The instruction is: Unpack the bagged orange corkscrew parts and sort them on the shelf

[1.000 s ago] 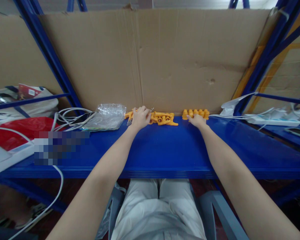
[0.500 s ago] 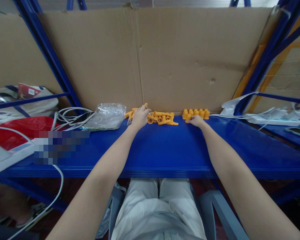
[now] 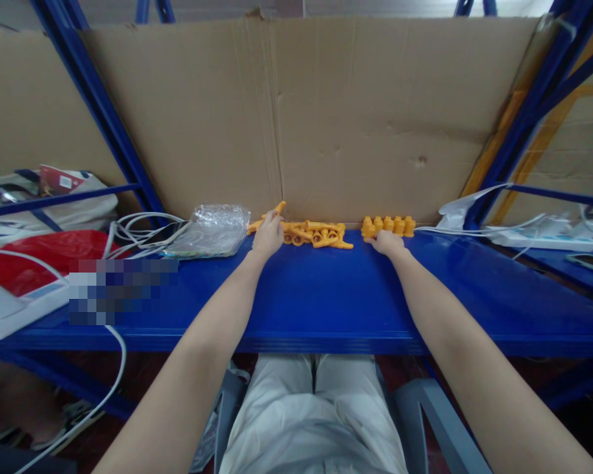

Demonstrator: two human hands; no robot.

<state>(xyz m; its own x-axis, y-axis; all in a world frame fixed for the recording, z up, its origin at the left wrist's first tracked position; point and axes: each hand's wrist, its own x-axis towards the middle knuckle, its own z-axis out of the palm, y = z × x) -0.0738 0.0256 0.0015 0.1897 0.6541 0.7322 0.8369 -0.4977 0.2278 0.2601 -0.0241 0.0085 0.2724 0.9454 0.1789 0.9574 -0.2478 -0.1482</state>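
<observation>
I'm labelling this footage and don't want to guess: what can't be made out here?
All in the head view:
Lower end of the raised yellow piece: hidden by the left hand.
Right hand's grip on the yellow blocks: hidden by the hand itself.
Red plastic's left end: cut off by the edge.
Whatever the pixelated patch covers.

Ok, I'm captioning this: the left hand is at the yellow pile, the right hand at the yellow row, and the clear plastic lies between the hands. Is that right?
Not quite: the head view shows the clear plastic to the left of the left hand, not between the hands. The rest stands.
</observation>
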